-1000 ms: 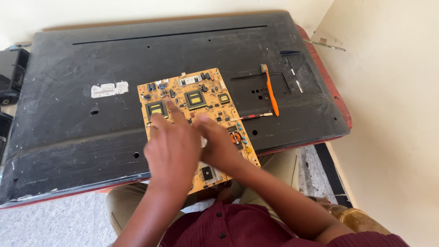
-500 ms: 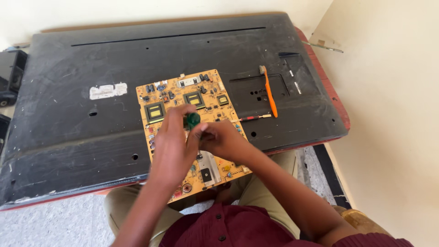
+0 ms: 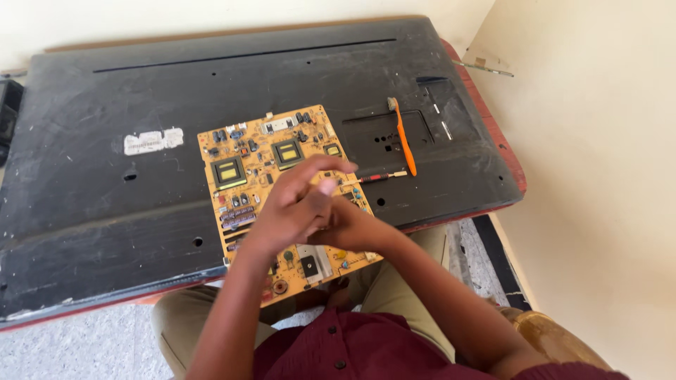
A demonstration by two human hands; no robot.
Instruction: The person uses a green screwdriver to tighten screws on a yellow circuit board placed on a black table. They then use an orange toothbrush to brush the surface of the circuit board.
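Both hands are raised over the yellow circuit board (image 3: 282, 190), which lies on the black rear panel (image 3: 141, 98). The left hand (image 3: 296, 204) is curled over the right hand (image 3: 348, 225); grip cannot be told. At 2 o'clock lie an orange toothbrush (image 3: 404, 137) and a screwdriver (image 3: 380, 176). Open panel is seen at 9 o'clock.

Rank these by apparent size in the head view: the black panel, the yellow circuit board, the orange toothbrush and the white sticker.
1. black panel
2. yellow circuit board
3. orange toothbrush and white sticker: too alike to rank; the toothbrush is longer, the sticker wider.
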